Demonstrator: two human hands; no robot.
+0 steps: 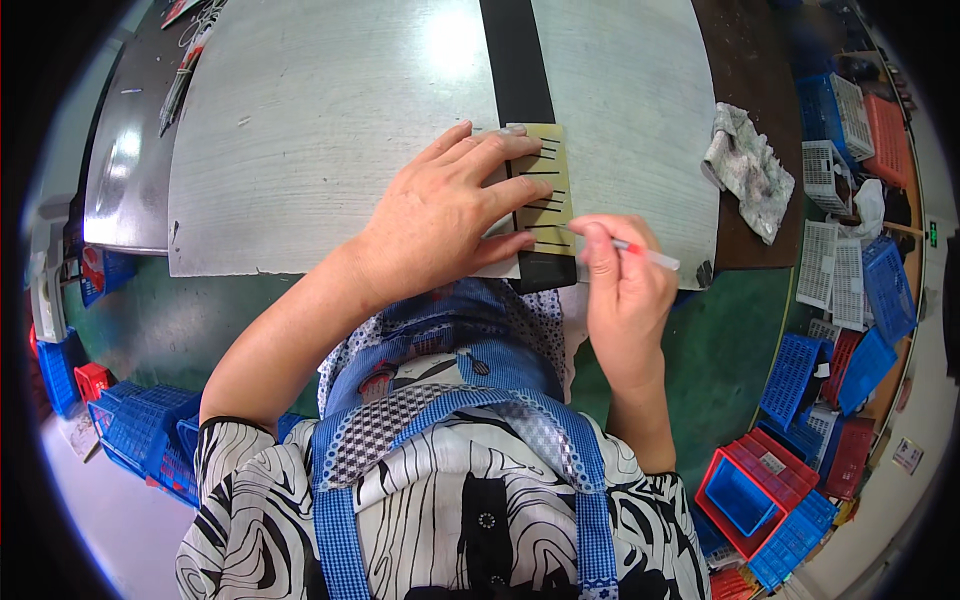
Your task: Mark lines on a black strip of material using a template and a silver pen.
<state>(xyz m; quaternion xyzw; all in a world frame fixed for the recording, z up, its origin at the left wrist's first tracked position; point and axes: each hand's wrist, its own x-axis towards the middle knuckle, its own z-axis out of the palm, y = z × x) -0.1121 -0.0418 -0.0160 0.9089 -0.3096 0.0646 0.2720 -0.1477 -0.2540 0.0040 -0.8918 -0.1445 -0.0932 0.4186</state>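
The left hand (455, 205) lies flat and open, palm down, with its fingers spread across a pale yellow card (548, 185) marked with short dark lines, pressing it onto a black strip (520, 70) that runs away from the person over a grey sheet (320, 130) on the worktop (745, 60). The fingertips reach the card's left half; the card's right edge stays uncovered. Just to the right of that hand, the right hand (622, 290) is clenched around a thin white pen with a red band (640, 250), pinched between thumb and forefinger; its tip points left and meets the lower right part of the card, while its back end sticks out to the right past the knuckles. Beyond the right hand, farther right on the dark worktop, lies a crumpled grey rag (745, 170). Well to the right of and below the right hand, blue, red and white plastic crates (770, 490) stand piled on the floor, and more blue crates (140, 425) sit below the left forearm.
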